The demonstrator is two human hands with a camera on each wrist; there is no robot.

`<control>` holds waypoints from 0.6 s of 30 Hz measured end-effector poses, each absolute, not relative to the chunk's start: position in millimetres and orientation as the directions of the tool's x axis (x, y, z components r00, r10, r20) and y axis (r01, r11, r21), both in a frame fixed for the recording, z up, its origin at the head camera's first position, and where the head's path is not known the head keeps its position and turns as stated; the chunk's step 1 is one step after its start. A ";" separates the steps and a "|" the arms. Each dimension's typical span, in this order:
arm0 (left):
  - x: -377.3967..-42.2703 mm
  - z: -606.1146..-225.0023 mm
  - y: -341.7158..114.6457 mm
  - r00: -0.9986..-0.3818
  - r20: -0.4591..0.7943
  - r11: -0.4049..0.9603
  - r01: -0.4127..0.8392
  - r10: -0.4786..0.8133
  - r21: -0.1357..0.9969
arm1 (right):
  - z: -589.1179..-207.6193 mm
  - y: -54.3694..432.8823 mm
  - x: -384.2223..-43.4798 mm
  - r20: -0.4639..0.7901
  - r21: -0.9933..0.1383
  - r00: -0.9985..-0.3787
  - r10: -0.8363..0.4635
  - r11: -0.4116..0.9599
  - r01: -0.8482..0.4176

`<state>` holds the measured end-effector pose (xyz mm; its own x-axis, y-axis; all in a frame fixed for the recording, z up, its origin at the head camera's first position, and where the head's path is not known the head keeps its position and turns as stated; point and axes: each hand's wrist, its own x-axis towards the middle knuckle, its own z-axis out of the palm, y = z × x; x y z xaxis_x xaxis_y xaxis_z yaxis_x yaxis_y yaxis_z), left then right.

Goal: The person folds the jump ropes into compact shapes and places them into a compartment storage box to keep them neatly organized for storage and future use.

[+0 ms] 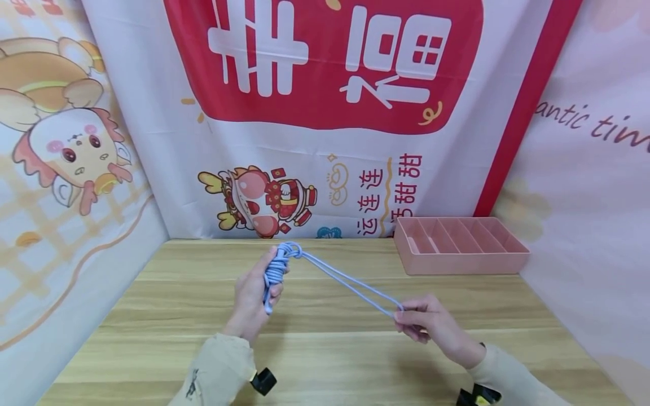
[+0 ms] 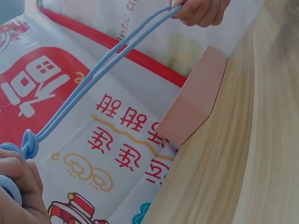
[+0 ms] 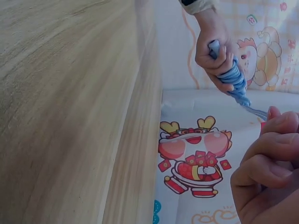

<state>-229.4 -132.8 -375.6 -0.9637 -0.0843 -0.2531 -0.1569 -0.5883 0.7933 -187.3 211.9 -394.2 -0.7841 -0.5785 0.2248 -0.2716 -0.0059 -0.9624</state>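
Note:
A light blue rope (image 1: 276,269), wound into a tight bundle, is gripped by my left hand (image 1: 252,297) above the table. Near the bundle's top sits a knot (image 2: 30,143), from which two strands run out to the right. My right hand (image 1: 431,322) pinches the far end of these strands between thumb and fingers, and they look taut. In the right wrist view the curled fingers (image 3: 268,158) of the right hand show at the right edge, with the wound rope (image 3: 232,77) in the left hand beyond.
A pink box (image 1: 462,262) with several compartments stands at the table's back right, against the printed cloth. The wooden table (image 1: 325,361) lies below both hands. Printed cloth walls (image 1: 325,141) enclose the back and both sides.

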 end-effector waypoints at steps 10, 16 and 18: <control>-243.9 -380.0 -132.3 -0.951 -0.273 -0.512 -0.165 -0.143 0.843 | -386.6 186.1 -159.4 0.451 -0.828 -0.668 -0.592 0.003 -0.561; -242.5 -380.0 -129.0 -0.966 -0.223 -0.451 -0.142 -0.132 0.881 | -390.2 193.9 -168.6 0.377 -0.903 -0.765 -0.523 -0.024 -0.429; -239.6 -380.4 -126.9 -0.975 -0.198 -0.420 -0.138 -0.103 0.897 | -392.8 200.3 -173.8 0.348 -0.922 -0.807 -0.478 -0.017 -0.387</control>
<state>-239.6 -126.9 -380.4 -0.9747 -0.1028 -0.1982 -0.1382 -0.4197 0.8971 -173.8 200.3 -392.8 -0.8068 -0.4777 0.3478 -0.3874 -0.0167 -0.9217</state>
